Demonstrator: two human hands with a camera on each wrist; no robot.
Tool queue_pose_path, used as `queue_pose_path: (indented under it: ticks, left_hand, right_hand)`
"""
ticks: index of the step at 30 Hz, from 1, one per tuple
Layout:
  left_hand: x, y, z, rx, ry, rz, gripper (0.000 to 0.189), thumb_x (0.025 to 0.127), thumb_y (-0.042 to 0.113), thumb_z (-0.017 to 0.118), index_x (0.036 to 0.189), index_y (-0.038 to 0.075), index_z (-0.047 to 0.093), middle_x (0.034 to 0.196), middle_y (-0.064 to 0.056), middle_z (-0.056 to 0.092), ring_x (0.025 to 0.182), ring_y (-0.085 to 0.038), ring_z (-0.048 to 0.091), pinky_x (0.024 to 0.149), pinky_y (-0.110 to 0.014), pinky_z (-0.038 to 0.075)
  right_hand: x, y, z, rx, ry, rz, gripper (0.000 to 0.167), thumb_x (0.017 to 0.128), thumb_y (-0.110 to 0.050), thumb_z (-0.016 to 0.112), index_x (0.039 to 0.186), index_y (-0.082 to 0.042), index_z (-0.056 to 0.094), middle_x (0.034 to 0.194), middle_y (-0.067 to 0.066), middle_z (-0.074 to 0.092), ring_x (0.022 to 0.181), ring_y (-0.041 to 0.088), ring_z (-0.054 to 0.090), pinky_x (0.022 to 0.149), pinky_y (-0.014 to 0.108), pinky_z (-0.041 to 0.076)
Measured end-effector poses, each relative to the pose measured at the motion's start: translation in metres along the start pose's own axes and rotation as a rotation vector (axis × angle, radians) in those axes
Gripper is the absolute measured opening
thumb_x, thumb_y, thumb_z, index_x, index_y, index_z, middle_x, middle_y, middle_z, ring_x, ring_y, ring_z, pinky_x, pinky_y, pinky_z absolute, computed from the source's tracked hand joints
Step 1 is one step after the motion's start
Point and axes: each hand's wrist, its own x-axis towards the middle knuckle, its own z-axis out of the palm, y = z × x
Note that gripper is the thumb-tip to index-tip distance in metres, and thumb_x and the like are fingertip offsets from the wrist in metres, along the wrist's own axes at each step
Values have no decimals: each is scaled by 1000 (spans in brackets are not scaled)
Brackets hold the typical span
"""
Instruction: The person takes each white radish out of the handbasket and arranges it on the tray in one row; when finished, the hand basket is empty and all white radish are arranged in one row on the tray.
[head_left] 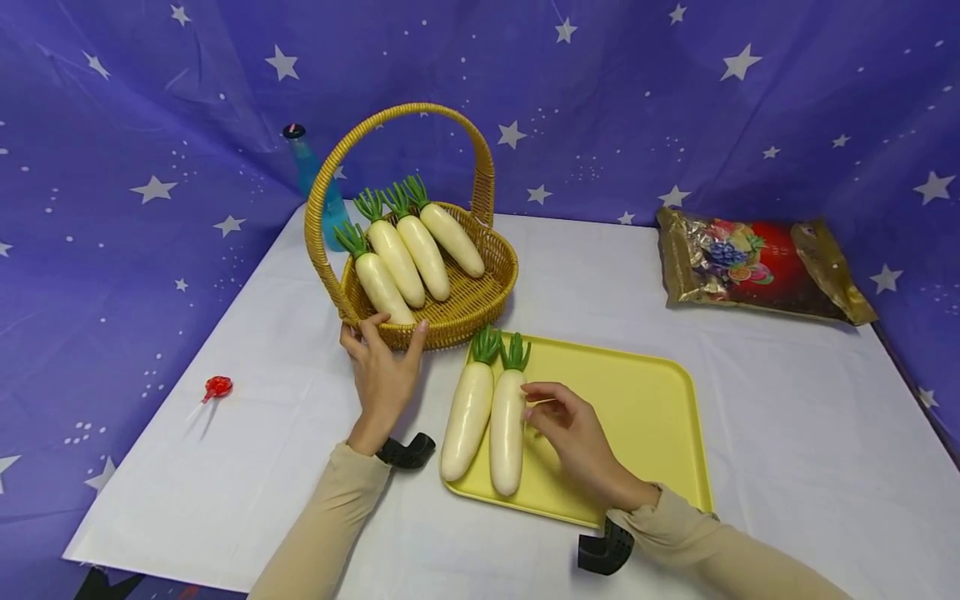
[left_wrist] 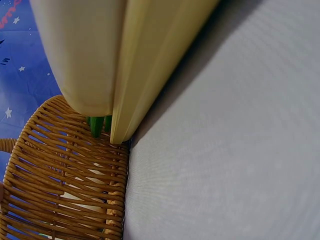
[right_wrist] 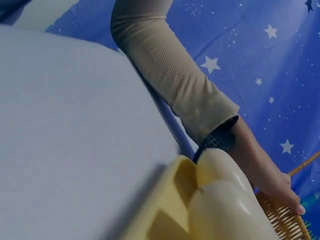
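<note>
My left hand (head_left: 384, 375) holds the near rim of a wicker basket (head_left: 480, 312), fingertips over the edge. Several white radishes (head_left: 395, 258) with green tops lie in the basket side by side. On a yellow tray (head_left: 622, 408) rest two more radishes, a left one (head_left: 468, 421) and a right one (head_left: 507, 433), tops toward the basket. My right hand (head_left: 573, 433) is over the tray with thumb and forefinger parted, fingertips right at the right radish's side. In the right wrist view, the two radishes (right_wrist: 225, 210) show large in front of the left hand (right_wrist: 265, 175).
Behind the basket stands a bottle of blue liquid (head_left: 333, 212). A red lollipop (head_left: 217, 387) lies at the left on the white tabletop (head_left: 285, 417). A gold and red fruit-printed bag (head_left: 757, 267) lies at the back right. A starry purple cloth (head_left: 600, 100) hangs behind.
</note>
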Motion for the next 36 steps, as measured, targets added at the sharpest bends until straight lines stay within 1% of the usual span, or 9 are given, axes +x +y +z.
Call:
queue_pose_path:
  ticks: [4, 7, 11, 16, 20, 25, 31, 33, 36]
  left_hand:
    - [0, 0, 1, 5, 4, -1, 62, 79, 61, 55, 117, 14, 40, 137, -29, 11, 119, -50, 36, 90, -53, 37]
    - [0, 0, 0, 7, 7, -5, 62, 79, 60, 55, 117, 14, 40, 137, -29, 11, 117, -50, 38, 88, -52, 37]
    - [0, -1, -2, 7, 8, -11, 62, 79, 60, 55, 117, 14, 40, 137, -29, 11, 115, -50, 39, 86, -53, 38]
    - [0, -1, -3, 11, 11, -12, 62, 79, 60, 55, 117, 14, 40, 137, -29, 12, 115, -49, 40, 83, -52, 39]
    - [0, -1, 0, 22, 4, -10, 62, 78, 61, 55, 117, 15, 40, 138, -29, 12, 115, -49, 40, 78, -51, 41]
    - [0, 0, 3, 25, 5, 6, 62, 79, 61, 54, 117, 15, 40, 137, -29, 13, 113, -49, 41, 78, -51, 41]
    - [-2, 2, 3, 25, -20, -7, 63, 79, 62, 53, 118, 15, 40, 139, -30, 10, 117, -51, 37, 82, -53, 40]
    - [-2, 2, 2, 34, -23, -13, 63, 79, 63, 53, 118, 15, 40, 139, -30, 9, 118, -51, 36, 81, -53, 41]
    - [-1, 2, -1, 41, -8, -18, 63, 79, 62, 53, 118, 15, 40, 139, -30, 10, 116, -51, 38, 78, -52, 41]
  right_hand:
    - [16, -8, 0, -27, 43, -44, 29, 87, -10, 58, 115, -2, 55, 111, 16, 57, 88, 10, 56, 73, 26, 49]
    - [35, -15, 3, 1, 76, -78, 29, 89, -9, 56, 116, -1, 54, 114, 18, 55, 90, 18, 57, 75, 30, 50]
    - [71, -28, 11, 74, 117, -144, 29, 90, -5, 53, 118, 0, 52, 113, 21, 52, 90, 25, 57, 76, 40, 50]
    - [123, -42, 22, 195, 163, -201, 32, 90, -5, 52, 120, 1, 50, 114, 22, 52, 91, 20, 57, 80, 38, 50]
    - [161, -53, 29, 339, 174, -183, 32, 90, -3, 51, 122, 0, 50, 111, 19, 53, 95, 22, 56, 85, 43, 47]
    - [200, -61, 34, 433, 178, -128, 36, 90, -6, 50, 126, -3, 48, 115, 17, 52, 101, 24, 55, 89, 45, 45]
    - [231, -55, 36, 401, 254, -35, 34, 88, -7, 53, 122, -8, 53, 119, 17, 53, 100, 18, 55, 94, 44, 42]
    - [235, -53, 38, 334, 253, -17, 34, 88, -9, 53, 122, -11, 54, 123, 17, 52, 105, 18, 53, 95, 43, 40]
    - [239, -54, 41, 205, 201, 12, 38, 89, -17, 52, 126, -14, 50, 132, 13, 47, 117, 21, 47, 98, 40, 38]
